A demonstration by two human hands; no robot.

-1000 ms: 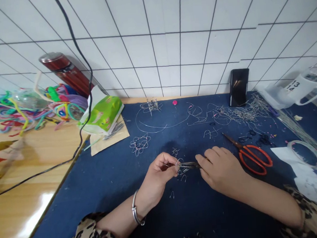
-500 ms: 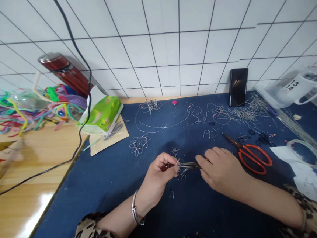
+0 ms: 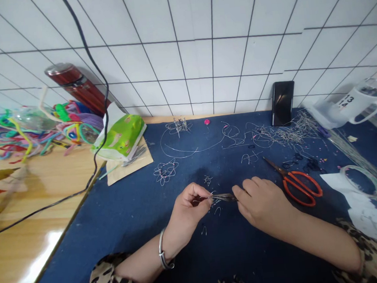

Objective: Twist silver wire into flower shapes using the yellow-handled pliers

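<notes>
My left hand is closed in a pinch on a small bent piece of silver wire above the blue mat. My right hand is wrapped round small dark pliers, whose tip meets the wire between the two hands. A silver bangle sits on my left wrist. Tiny wire bits lie on the mat just below the hands.
Orange-handled scissors lie right of my right hand. Wire shapes and a pile of loose wire spread along the mat's far side, near a black phone. A tissue pack, red flask, coloured pipe cleaners and black cable occupy the left.
Both hands have shifted slightly down and toward me, still joined at the wire. Nothing else has moved.
</notes>
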